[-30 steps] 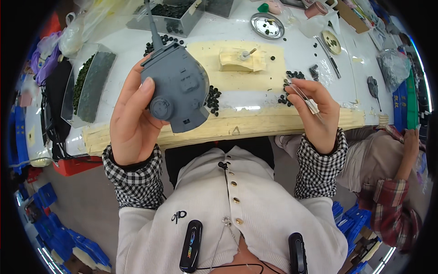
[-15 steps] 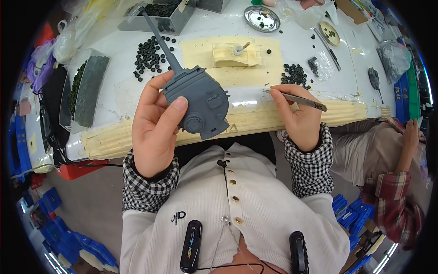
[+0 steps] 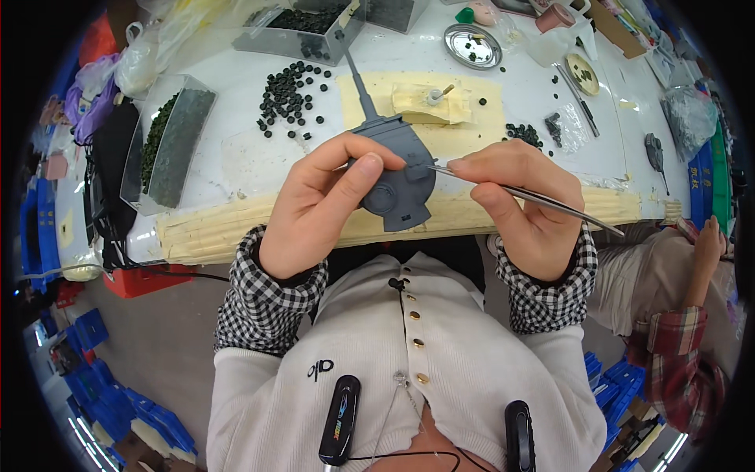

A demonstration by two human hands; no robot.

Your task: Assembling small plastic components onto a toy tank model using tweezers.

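In my left hand (image 3: 330,193) is a grey model tank turret (image 3: 413,149), its long barrel pointing away over the table. The fingers close on its left side, with the index fingertip on the top face. My right hand (image 3: 535,200) pinches metal tweezers (image 3: 543,204). Their tips meet the right part of the turret's top, by the raised details. Whether a small part sits between the tips is too small to tell. Beyond the turret, a block wrapped in cream tape (image 3: 429,106) with a peg on it rests on the table.
Small black wheels (image 3: 291,98) lie left of the turret, more (image 3: 523,134) to its right. Clear bins (image 3: 169,145) of small parts stand left and at the back. A round metal dish (image 3: 472,47) and a second turret (image 3: 654,153) lie farther right. A co-worker's arm (image 3: 680,330) is at right.
My right hand has brought the tweezers over to the turret's top. The turret has turned more upright and shifted right, and my left index finger has come onto its top face.
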